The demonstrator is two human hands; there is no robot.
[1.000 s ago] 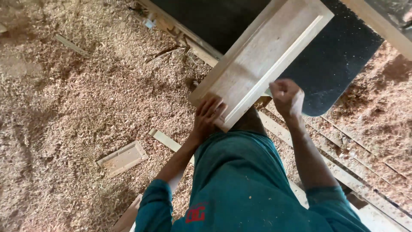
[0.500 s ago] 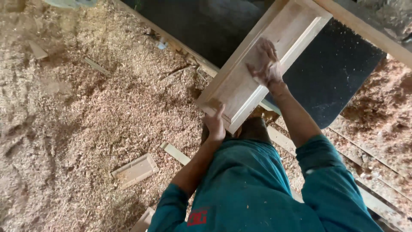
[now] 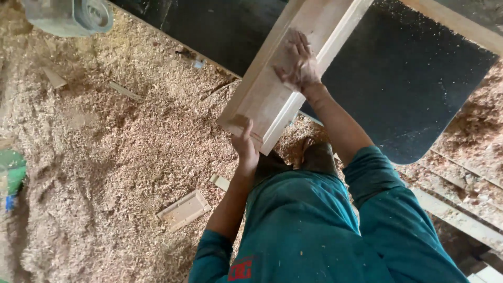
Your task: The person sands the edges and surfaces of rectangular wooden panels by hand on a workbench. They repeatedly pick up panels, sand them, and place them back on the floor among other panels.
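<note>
**Two hands on a pale wooden panel over a sawdust floor**

The left hand (image 3: 245,142) reaches forward with the arm nearly straight, its grip closed on the near corner of the wooden panel (image 3: 272,89), thumb on the upper face and the other fingers hidden under the edge. The right hand (image 3: 297,62) lies farther along the same panel, palm down, fingers spread flat against the recessed face; whether anything lies under that palm cannot be made out. The panel slants away from the left grip toward the top of the view, where its far end is cut off, and it rests over a dark surface (image 3: 408,89).

Both teal sleeves and the person's torso fill the lower right and hide the floor beneath them. A dark shoe (image 3: 319,156) shows just behind the left grip.

Left of the left grip, sawdust (image 3: 115,157) covers the floor. A small framed wood offcut (image 3: 184,209) lies below and to the left of that grip, well apart. A green container (image 3: 11,170) at the far left edge is cut off, its contents not visible.
</note>
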